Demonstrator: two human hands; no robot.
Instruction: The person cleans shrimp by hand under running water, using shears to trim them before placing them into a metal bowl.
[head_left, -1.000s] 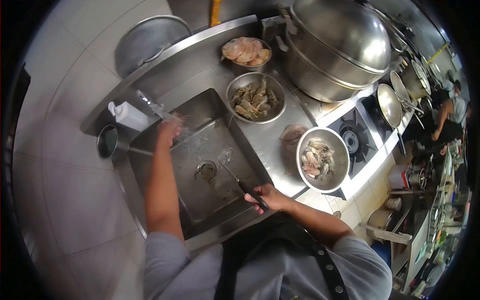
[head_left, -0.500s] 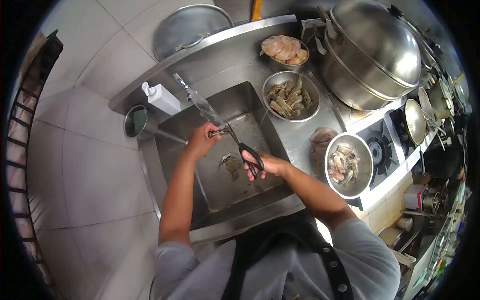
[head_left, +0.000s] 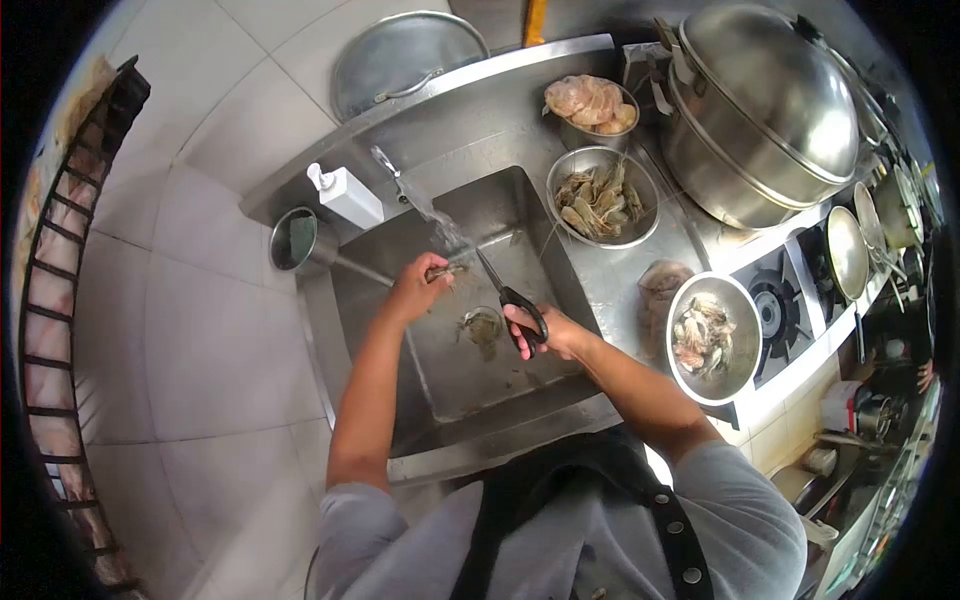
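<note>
Over the sink, my left hand pinches a shrimp beside the stream of water from the faucet. My right hand holds black-handled scissors, whose blades point up and left, a little apart from the shrimp. Shrimp scraps lie around the drain on the sink floor. A steel bowl of whole shrimp stands behind the sink's right corner. Another bowl with paler, wet shrimp sits to the right of my right hand.
A pot of pale food stands behind the shrimp bowl. Right of it are a large steamer and a gas burner. A white soap bottle and a metal pot are at the sink's left.
The scissors have come away from the shrimp, and the gap between my hands has widened slightly. The whole view has shifted, so the sink and bowls appear farther right.
</note>
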